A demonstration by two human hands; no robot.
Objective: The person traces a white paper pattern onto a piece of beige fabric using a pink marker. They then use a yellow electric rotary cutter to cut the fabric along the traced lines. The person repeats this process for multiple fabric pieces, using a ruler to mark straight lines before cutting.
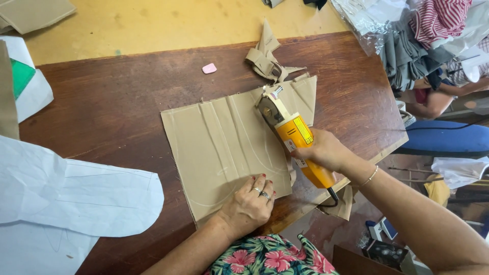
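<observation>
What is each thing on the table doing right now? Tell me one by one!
Tan fabric: lying flat on the table, marked with curved lines, partly cut near its top right.
Yellow electric cutter: gripped, its blade end resting on the fabric.
Right hand: closed around the cutter's handle.
Left hand: pressed flat on the fabric's lower edge.
Fabric scraps: crumpled in a small pile.
Pink chalk: lying loose, untouched.
White paper pattern: lying flat at the table's left.

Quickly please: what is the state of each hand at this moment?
Left hand: open, pressed flat on the tan fabric.
Right hand: closed in a grip on the yellow electric cutter.
</observation>
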